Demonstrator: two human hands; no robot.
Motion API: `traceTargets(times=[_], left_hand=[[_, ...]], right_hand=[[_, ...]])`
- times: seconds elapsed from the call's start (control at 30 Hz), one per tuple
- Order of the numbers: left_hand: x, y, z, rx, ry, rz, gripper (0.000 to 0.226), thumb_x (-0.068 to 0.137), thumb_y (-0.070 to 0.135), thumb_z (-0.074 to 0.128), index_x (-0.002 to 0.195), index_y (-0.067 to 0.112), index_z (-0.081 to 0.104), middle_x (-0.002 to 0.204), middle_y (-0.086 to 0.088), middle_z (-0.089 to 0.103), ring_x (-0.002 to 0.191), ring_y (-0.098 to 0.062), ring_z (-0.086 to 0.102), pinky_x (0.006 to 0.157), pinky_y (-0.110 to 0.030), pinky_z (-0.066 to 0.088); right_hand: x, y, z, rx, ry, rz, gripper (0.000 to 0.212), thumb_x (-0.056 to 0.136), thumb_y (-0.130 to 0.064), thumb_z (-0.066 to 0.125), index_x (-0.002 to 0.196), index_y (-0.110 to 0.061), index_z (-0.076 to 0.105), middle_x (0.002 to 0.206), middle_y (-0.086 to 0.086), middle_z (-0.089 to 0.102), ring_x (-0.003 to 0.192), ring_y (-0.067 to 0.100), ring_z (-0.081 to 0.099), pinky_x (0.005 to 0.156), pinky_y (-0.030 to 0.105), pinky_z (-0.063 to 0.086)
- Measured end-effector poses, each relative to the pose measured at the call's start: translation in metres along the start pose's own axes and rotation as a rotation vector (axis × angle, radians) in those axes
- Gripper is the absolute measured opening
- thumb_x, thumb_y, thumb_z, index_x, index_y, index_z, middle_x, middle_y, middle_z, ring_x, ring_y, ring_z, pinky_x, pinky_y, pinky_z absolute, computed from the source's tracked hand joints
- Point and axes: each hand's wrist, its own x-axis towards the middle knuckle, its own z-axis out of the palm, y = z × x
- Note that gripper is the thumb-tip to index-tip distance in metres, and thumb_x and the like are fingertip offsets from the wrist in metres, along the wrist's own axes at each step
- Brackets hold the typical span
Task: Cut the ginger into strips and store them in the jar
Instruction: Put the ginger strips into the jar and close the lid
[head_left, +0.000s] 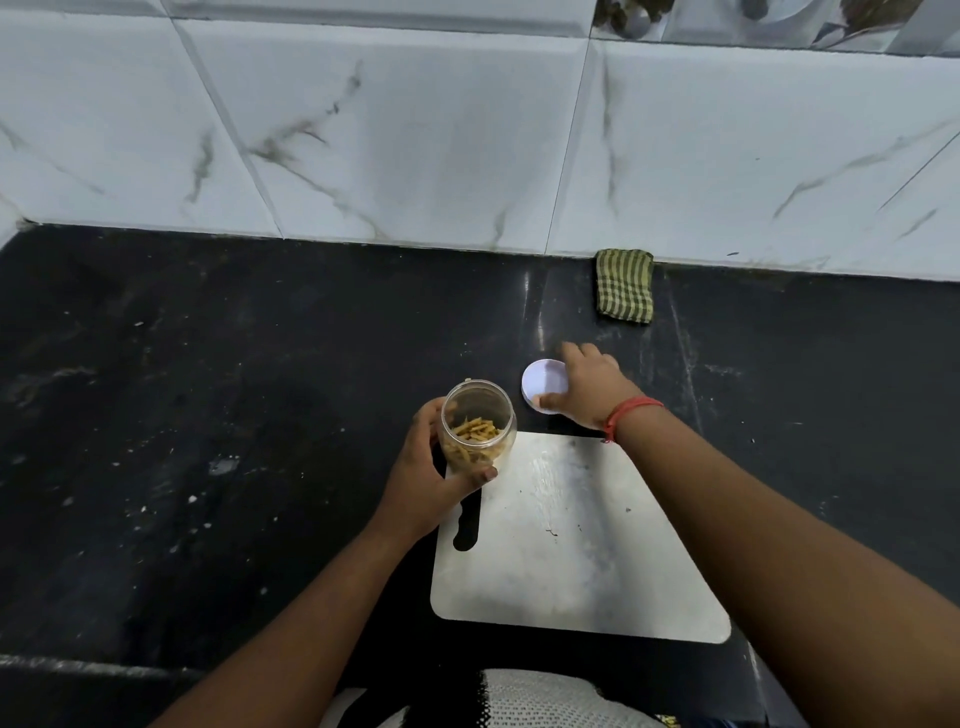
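- left hand (423, 480) wrapped round the clear plastic jar (478, 427); yellow ginger strips (475, 434) inside
- right hand (589, 387) pinching the round white lid (540, 387), just right of the jar; steel cutting board (576, 540) below both

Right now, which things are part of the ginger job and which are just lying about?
Job: clear plastic jar of ginger strips, held by left hand; round white lid under right hand; steel cutting board.
Lying about: green striped folded cloth.

A folded green striped cloth (625, 285) lies on the black counter (208, 389) against the marble-tiled wall (415, 145).
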Motion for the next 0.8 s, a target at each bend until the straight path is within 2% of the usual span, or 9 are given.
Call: traceTargets(times=[0.07,0.13,0.3,0.43,0.5,0.63,0.73,0.8], left_hand=[[0.000,0.000,0.001,0.005,-0.004,0.002,0.087,0.075,0.031,0.090,0.142,0.042,0.037,0.141,0.020,0.049,0.130,-0.004,0.051,0.107,-0.030,0.048],[0.001,0.001,0.001,0.006,-0.005,0.000,0.087,0.075,0.031,0.090,0.141,0.043,0.036,0.140,0.021,0.049,0.129,-0.003,0.050,0.106,-0.027,0.047],[0.000,-0.001,0.000,0.019,0.002,0.003,0.090,0.075,0.031,0.090,0.144,0.043,0.034,0.143,0.020,0.047,0.132,-0.003,0.048,0.108,-0.026,0.045],[-0.001,-0.006,0.002,0.041,-0.003,0.000,0.099,0.076,0.036,0.088,0.153,0.039,0.026,0.151,0.019,0.041,0.138,-0.005,0.042,0.112,-0.029,0.042],[-0.001,-0.006,0.003,0.051,-0.004,-0.011,0.102,0.076,0.039,0.088,0.154,0.040,0.023,0.153,0.017,0.038,0.139,-0.005,0.040,0.112,-0.029,0.041],[-0.002,-0.001,0.004,0.002,0.008,-0.034,0.105,0.075,0.038,0.089,0.150,0.049,0.017,0.155,0.019,0.033,0.137,0.000,0.037,0.102,-0.009,0.035],[-0.001,0.000,0.005,-0.024,-0.005,-0.026,0.106,0.075,0.034,0.090,0.150,0.050,0.016,0.155,0.019,0.033,0.139,0.000,0.037,0.102,-0.008,0.033],[0.000,0.001,0.006,-0.028,-0.013,-0.014,0.103,0.075,0.030,0.090,0.150,0.047,0.021,0.153,0.019,0.037,0.138,0.000,0.039,0.102,-0.006,0.035]], right_hand=[[0.003,-0.002,0.006,-0.075,-0.023,-0.018,0.094,0.074,-0.057,0.069,0.146,-0.017,0.022,0.146,0.010,0.035,0.130,0.037,0.035,0.104,0.049,0.040],[0.005,-0.004,0.011,-0.114,-0.017,-0.032,0.098,0.073,-0.056,0.071,0.147,-0.019,0.019,0.148,0.010,0.035,0.131,0.038,0.036,0.104,0.051,0.040],[0.003,-0.011,0.015,-0.141,0.036,-0.052,0.084,0.078,-0.043,0.069,0.146,-0.022,0.024,0.143,0.011,0.037,0.128,0.036,0.038,0.101,0.048,0.042],[-0.007,-0.018,0.009,0.227,0.104,0.000,0.076,0.079,-0.034,0.068,0.143,-0.038,0.027,0.134,0.010,0.031,0.122,0.036,0.040,0.101,0.044,0.045],[-0.016,-0.022,0.003,0.399,0.127,0.012,0.070,0.078,-0.029,0.069,0.138,-0.041,0.033,0.131,0.007,0.027,0.114,0.033,0.046,0.098,0.036,0.047],[-0.035,-0.029,-0.002,0.704,0.182,0.022,0.057,0.078,-0.029,0.074,0.122,-0.034,0.038,0.124,0.002,0.037,0.100,0.021,0.051,0.078,0.021,0.047],[-0.048,-0.033,-0.007,0.841,0.220,0.056,0.050,0.079,-0.041,0.074,0.109,-0.025,0.037,0.108,0.001,0.053,0.091,0.018,0.059,0.064,0.022,0.050],[-0.056,-0.036,-0.008,0.823,0.227,0.056,0.042,0.080,-0.045,0.071,0.102,-0.023,0.042,0.103,-0.002,0.054,0.088,0.015,0.060,0.062,0.023,0.051]])
